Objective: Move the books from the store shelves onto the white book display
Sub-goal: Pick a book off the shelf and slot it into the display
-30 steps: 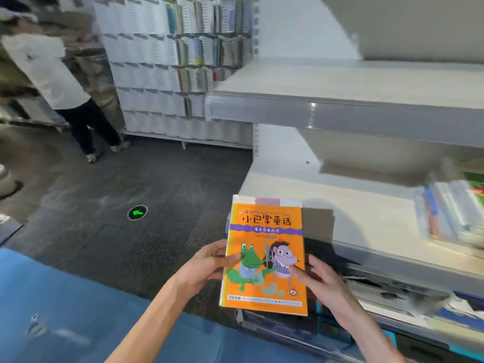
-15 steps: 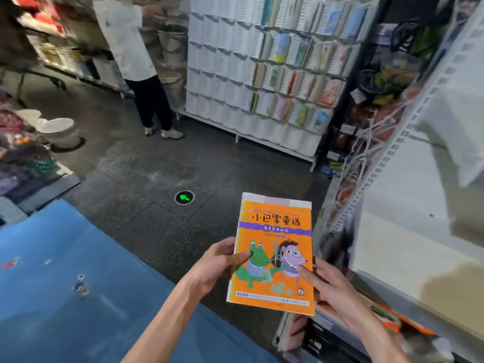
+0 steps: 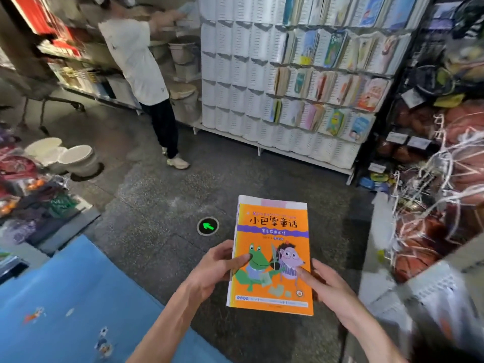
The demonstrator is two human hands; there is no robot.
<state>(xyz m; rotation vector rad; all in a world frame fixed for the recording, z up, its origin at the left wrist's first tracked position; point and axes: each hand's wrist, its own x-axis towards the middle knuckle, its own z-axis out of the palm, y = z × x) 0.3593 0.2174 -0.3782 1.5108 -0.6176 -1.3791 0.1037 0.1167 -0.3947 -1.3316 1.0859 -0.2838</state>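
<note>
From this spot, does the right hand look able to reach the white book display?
Probably not yet. The right hand holds the orange book together with the left hand, and open floor lies between them and the white book display.

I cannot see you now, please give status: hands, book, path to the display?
Left hand and right hand both gripping orange book. White book display ahead across floor. A person stands near its left end.

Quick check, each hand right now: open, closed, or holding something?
Left hand: holds the orange book by its left edge, thumb on the cover.
Right hand: holds the same book by its right edge.
</note>
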